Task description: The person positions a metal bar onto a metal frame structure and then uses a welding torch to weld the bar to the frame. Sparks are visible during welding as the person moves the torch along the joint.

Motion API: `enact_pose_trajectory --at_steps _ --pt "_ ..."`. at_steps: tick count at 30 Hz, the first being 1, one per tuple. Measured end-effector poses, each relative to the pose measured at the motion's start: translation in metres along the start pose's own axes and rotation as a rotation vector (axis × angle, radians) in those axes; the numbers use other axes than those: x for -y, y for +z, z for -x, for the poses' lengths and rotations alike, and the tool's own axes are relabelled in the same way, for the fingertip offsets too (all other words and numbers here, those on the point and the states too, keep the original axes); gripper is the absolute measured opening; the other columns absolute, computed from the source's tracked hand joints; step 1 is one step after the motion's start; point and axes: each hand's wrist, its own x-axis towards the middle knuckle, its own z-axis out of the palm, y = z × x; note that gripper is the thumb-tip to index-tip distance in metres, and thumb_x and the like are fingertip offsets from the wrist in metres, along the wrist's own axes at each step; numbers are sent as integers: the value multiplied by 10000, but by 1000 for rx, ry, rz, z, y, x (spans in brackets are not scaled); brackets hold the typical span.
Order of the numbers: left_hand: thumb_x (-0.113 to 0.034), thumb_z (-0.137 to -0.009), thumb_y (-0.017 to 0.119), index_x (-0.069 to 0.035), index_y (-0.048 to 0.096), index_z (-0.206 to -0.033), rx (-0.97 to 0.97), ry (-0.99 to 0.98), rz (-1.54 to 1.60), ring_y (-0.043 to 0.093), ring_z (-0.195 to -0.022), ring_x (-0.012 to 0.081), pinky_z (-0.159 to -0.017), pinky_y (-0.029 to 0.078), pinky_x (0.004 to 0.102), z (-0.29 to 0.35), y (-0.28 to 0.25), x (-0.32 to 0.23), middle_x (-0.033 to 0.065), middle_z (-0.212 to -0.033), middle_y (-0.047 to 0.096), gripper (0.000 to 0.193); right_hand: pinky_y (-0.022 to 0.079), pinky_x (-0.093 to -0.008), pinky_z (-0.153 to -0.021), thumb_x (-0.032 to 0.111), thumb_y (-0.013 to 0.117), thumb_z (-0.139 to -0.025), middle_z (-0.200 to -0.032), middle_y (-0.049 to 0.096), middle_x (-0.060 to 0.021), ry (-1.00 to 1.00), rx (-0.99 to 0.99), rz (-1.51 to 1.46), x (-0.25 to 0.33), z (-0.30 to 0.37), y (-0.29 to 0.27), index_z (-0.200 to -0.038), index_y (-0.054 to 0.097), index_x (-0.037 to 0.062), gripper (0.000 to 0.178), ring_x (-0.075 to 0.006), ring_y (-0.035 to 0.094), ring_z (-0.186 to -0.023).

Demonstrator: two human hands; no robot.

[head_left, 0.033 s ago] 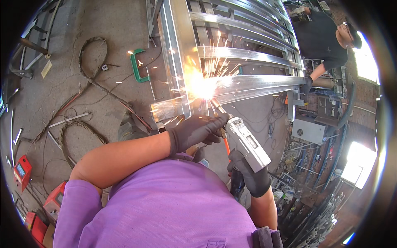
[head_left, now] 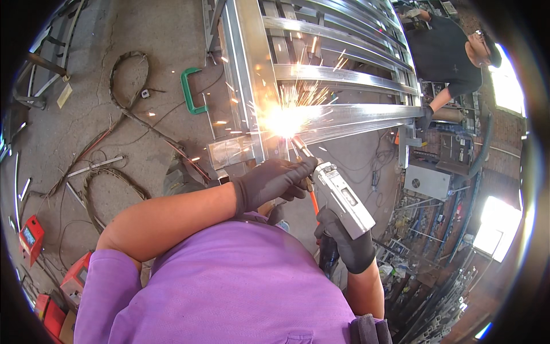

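Observation:
My right hand point(head_left: 346, 243), in a black glove, grips the handle of a silver, boxy welding torch point(head_left: 345, 199). My left hand point(head_left: 272, 184), also gloved in black, is closed by the torch's front end, fingertips against its neck. A thin orange tube point(head_left: 314, 200) runs down beside those fingers. The nozzle point(head_left: 302, 147) points up and left at a joint of a metal frame point(head_left: 349, 114). White glare and flying sparks hide the joint itself. The frame is made of shiny bars meeting a long side beam point(head_left: 246, 69).
A green C-clamp point(head_left: 186, 92) is left of the beam. Cables point(head_left: 129, 112) loop across the concrete floor, with red machines point(head_left: 31, 238) at lower left. Another person in a dark shirt point(head_left: 441, 54) has a gloved hand point(head_left: 424, 118) at the frame's far right end. A grey cabinet point(head_left: 427, 182) stands beyond.
The spark pattern differs, with fewer sparks near the clamp and above my left hand. Both hands, the torch and the frame look unmoved.

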Motion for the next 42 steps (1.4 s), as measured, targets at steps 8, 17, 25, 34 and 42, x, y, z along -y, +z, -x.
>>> enact_pose_trajectory --at_steps 8,17,25,34,42 --pt "-743 -1035 504 52 706 -1226 25 -17 -49 740 -1090 239 -1009 592 375 2 -2 -4 187 -1170 760 843 533 -305 -682 163 699 -1034 -826 703 -46 -56 22 -27 -8 2 -2 -1200 681 -18 246 -121 661 -743" --pt "-727 -1054 479 55 684 -1302 52 0 -62 732 -1123 235 -1018 590 377 1 -4 -1 188 -1208 748 845 539 -310 -657 160 652 -1050 -857 688 -79 -37 26 32 -5 2 0 -1175 649 -31 229 -153 674 -724" --pt "-711 -1068 467 45 694 -1295 55 36 -93 735 -1084 202 -1012 582 348 1 -4 3 170 -1159 760 821 538 -296 -689 184 716 -1035 -851 707 -43 30 7 -12 -4 6 0 -1232 673 -18 285 -117 667 -765" --pt "-716 -1061 481 33 722 -1224 47 -10 -71 738 -1037 185 -987 592 343 1 -2 0 149 -1113 765 804 537 -295 -701 164 709 -1040 -887 705 -40 41 40 -6 -5 4 -5 -1292 648 -20 318 -114 666 -780" --pt "-691 -1056 532 4 744 -1091 14 12 -39 654 -847 113 -804 549 294 4 2 -2 63 -899 692 728 544 -295 -716 145 690 -1042 -930 695 -37 4 69 -27 -14 4 -8 -1305 627 -27 321 -118 671 -799"
